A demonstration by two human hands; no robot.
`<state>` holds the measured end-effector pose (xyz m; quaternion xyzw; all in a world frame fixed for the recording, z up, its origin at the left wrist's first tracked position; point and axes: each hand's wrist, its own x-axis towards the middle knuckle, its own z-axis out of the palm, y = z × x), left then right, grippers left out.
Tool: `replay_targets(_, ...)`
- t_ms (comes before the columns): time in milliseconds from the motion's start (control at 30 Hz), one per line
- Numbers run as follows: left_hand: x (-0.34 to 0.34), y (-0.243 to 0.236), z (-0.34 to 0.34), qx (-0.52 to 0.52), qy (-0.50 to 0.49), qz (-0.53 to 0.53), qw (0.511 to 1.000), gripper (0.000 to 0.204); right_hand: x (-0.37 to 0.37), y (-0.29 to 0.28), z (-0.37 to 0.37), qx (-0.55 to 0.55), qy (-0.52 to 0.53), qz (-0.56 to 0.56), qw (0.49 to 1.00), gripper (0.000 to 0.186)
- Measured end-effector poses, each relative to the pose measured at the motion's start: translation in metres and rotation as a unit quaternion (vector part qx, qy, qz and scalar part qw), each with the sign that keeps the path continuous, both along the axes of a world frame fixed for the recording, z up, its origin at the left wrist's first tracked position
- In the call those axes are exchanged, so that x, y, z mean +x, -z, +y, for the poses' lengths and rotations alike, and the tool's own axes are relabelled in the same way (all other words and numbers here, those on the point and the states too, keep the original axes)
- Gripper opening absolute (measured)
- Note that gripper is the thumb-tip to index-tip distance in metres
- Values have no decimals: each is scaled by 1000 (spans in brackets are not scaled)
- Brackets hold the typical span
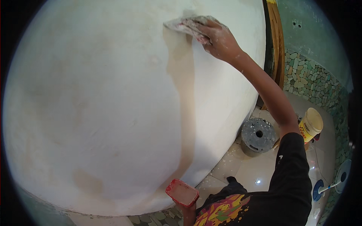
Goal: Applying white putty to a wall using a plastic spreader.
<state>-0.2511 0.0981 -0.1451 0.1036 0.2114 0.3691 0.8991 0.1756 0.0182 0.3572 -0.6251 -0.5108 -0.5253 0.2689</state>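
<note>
My right hand (223, 42) is raised high, its fingers closed round a crumpled, whitish, stained rag (188, 27). The rag lies against a broad white wall (113, 83). Below it a darker tan, damp-looking strip (184, 90) runs down the wall toward the tub. Low in front of my body, my left hand (187, 211) holds a small red plastic tub (173, 196) from beneath; most of its fingers are hidden. Pale, cloudy stuff fills the inside of the tub, close beside the wall's lower part.
On the tiled floor at right stand a speckled grey drum (253, 141) with a hole in its top and a yellow and white bucket (311, 124). Farther right is a blue and white fan (320, 190). A wooden frame (278, 45) edges the wall beside pebble cladding (305, 73).
</note>
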Motion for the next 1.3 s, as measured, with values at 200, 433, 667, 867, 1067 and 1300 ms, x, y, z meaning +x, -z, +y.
replay_targets(200, -10, 7, 0, 84, 8, 6, 996, 55, 5, 6, -18, -27, 35, -85, 995, 53)
replay_targets(433, 12, -14, 0, -27, -12, -10, 999, 55, 12, -3, -17, -20, 37, -57, 997, 55)
replay_targets(667, 23, -7, -1, 58, -1, -48, 997, 58, 7, -9, -45, -80, 70, -51, 993, 54)
replay_targets(867, 35, -32, -13, 278, 10, 45, 960, 59, 33, -42, -43, -28, 91, -63, 993, 45)
replay_targets(1067, 43, -14, -10, 61, 64, -48, 995, 60, 36, 3, -47, -81, 43, -64, 994, 53)
replay_targets(1300, 54, -16, -16, 65, 48, -2, 997, 57, 40, 2, -71, -74, 45, -74, 993, 58)
